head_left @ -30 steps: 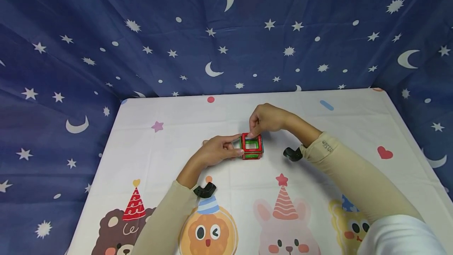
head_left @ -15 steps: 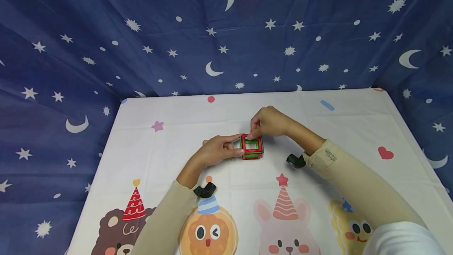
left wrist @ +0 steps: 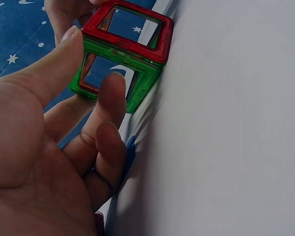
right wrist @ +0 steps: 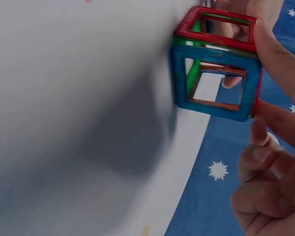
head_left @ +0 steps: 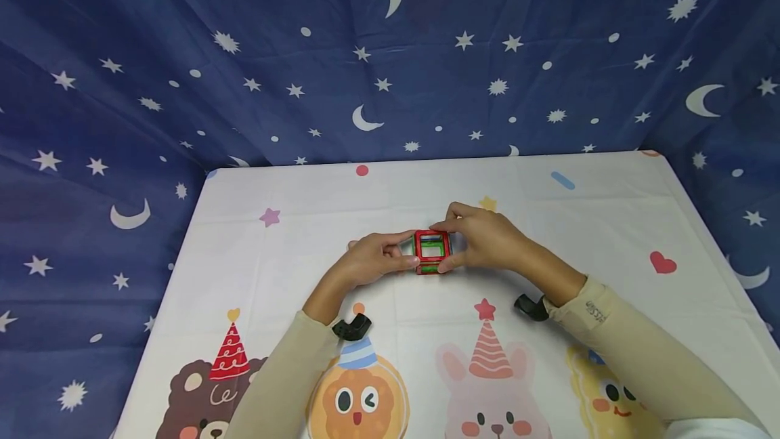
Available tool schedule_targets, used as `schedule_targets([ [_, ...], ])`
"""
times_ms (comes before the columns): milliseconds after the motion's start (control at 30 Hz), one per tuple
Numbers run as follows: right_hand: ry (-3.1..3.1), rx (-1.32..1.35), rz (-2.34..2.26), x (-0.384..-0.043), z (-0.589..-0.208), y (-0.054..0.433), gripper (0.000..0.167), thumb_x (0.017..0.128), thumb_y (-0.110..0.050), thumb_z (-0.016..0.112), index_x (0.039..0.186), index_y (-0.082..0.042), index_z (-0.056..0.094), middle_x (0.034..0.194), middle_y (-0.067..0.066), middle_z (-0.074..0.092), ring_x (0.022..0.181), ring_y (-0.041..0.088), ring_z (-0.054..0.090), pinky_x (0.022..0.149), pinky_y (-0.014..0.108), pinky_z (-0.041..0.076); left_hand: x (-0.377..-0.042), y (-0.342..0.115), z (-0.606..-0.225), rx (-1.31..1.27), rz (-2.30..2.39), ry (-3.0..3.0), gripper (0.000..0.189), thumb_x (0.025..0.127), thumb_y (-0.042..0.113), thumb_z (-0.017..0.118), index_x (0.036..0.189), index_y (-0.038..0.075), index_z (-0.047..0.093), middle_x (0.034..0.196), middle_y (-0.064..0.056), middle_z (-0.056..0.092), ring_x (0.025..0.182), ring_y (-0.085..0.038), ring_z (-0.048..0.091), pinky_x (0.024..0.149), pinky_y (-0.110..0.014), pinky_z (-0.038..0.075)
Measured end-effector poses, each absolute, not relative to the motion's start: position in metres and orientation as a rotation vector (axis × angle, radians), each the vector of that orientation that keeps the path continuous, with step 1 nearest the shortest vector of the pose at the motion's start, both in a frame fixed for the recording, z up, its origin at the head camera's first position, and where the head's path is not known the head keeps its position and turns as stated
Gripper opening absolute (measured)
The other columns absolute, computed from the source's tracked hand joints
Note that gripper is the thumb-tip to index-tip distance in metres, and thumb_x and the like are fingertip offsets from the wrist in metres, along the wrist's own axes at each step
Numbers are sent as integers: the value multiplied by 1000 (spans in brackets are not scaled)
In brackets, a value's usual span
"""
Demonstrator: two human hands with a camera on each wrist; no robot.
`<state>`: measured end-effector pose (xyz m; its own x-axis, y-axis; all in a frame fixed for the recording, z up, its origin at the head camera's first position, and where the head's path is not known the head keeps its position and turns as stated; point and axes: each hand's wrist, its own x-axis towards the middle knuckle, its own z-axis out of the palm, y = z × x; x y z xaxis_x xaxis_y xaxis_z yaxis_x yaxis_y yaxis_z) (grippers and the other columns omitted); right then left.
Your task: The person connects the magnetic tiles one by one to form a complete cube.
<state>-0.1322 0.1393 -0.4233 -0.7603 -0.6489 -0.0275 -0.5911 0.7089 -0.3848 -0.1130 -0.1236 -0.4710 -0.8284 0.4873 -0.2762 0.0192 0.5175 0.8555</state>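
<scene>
A small cube of magnetic tiles (head_left: 432,259) stands on the table, with an open-framed red tile on top. Its green side tile (left wrist: 146,78) faces my left hand (head_left: 374,261), whose thumb and index finger hold the cube at the front and back edges. On the opposite side a blue tile (right wrist: 253,91) shows in the right wrist view. There my right hand (head_left: 490,241) pinches the cube, thumb at the front right corner and index finger at the back.
The white table cover (head_left: 317,202) carries printed animals and shapes. A dark blue curtain (head_left: 420,73) with moons and stars rises behind and beside the table. Each sleeve has a black wrist camera mount (head_left: 531,307) near its cuff.
My right hand has moved from the cube's back edge round to its right side and now grips it there. The left hand and the cube have stayed nearly in place.
</scene>
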Motion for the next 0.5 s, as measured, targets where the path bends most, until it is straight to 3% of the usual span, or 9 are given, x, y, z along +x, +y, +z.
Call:
schedule_targets([
  [333, 2815, -1231, -405, -128, -430, 141, 60, 81, -52, 83, 127, -14, 73, 106, -8, 59, 61, 3, 48, 53, 21, 41, -112, -124, -468, 420, 1266, 2284, 65, 92, 45, 75, 151, 29, 52, 79, 4, 71, 71, -9, 59, 115, -63, 8],
  [500, 2824, -1252, -392, -127, -432, 144, 66, 82, -57, 81, 130, -13, 71, 106, -6, 58, 62, 4, 47, 54, 20, 42, -112, -124, -468, 429, 1269, 2284, 65, 92, 45, 75, 151, 31, 52, 79, 4, 71, 72, -9, 60, 116, -65, 7],
])
